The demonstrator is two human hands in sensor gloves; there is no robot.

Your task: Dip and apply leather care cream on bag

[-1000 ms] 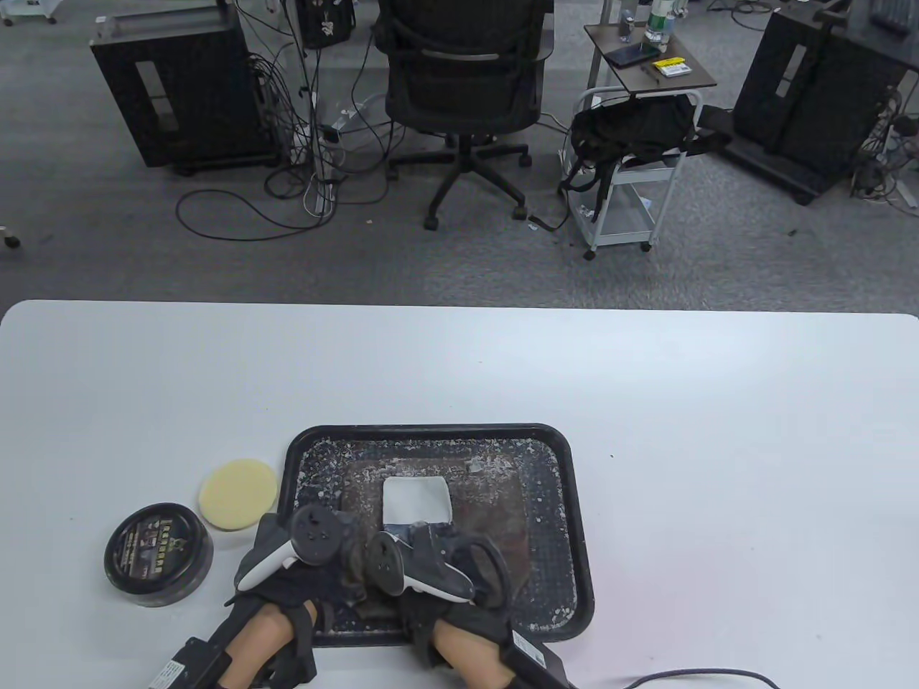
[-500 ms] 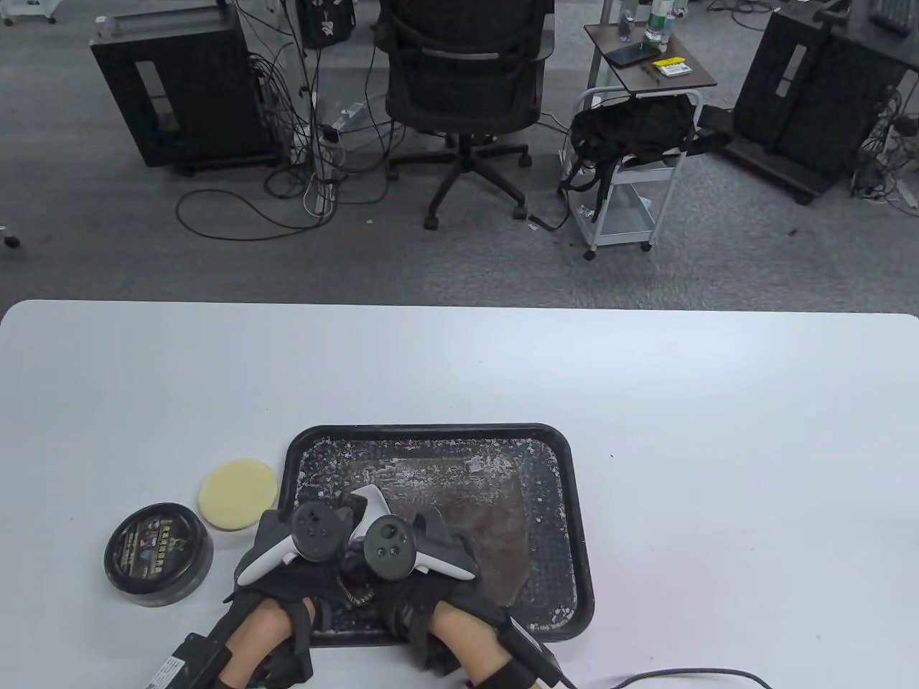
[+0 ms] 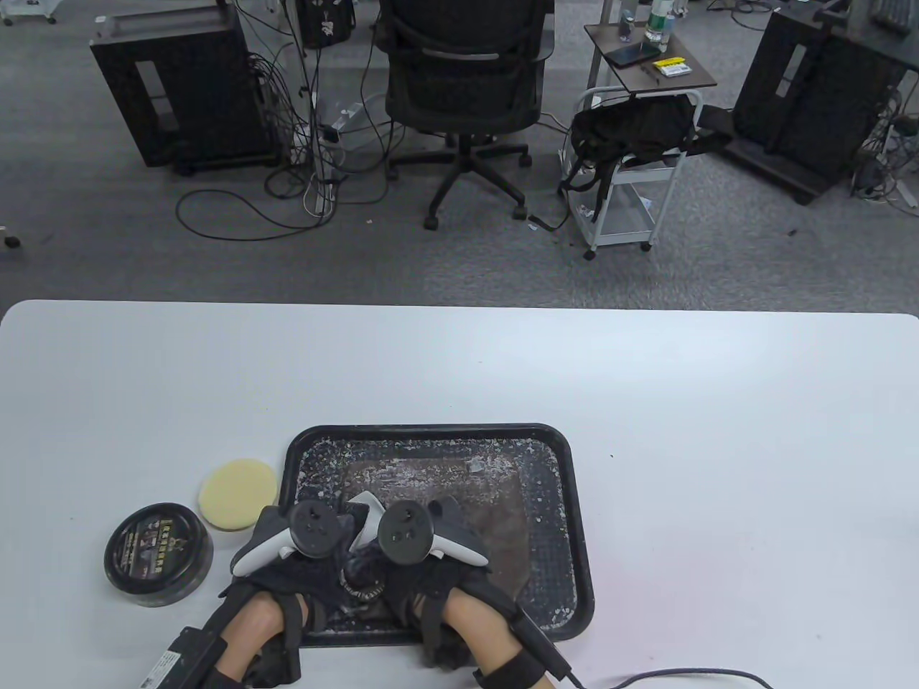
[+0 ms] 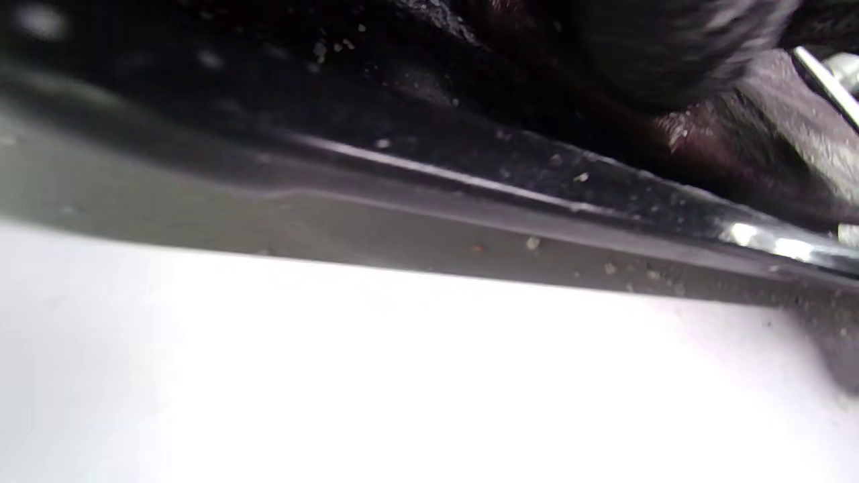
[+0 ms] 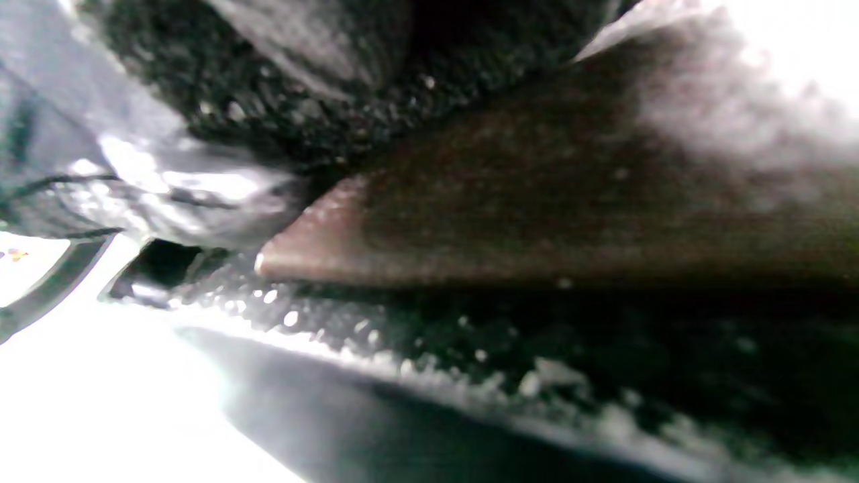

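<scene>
A flat brown leather bag [image 3: 495,524], flecked with white, lies in the black tray [image 3: 567,502]. Both gloved hands rest on its near left part, side by side, with the trackers hiding their fingers. My left hand [image 3: 276,531] lies at the bag's left edge, above a metal ring [image 3: 361,583]. A fold of white cloth [image 3: 365,508] sticks up beside my right hand [image 3: 434,535], which holds it against the leather. The round black cream tin [image 3: 158,552] stands closed on the table, left of the tray. In the right wrist view the bag [image 5: 570,201] fills the frame, blurred.
A round yellow sponge pad [image 3: 238,494] lies between the tin and the tray. White crumbs cover the tray floor [image 5: 470,349]. The left wrist view shows the tray rim [image 4: 470,181] and the white table [image 4: 335,376]. A cable [image 3: 682,675] trails off to the right.
The white cloth lay open on the bag ahead of my right hand; that hand has slid forward and left over it, so only a fold shows. The left hand has barely moved.
</scene>
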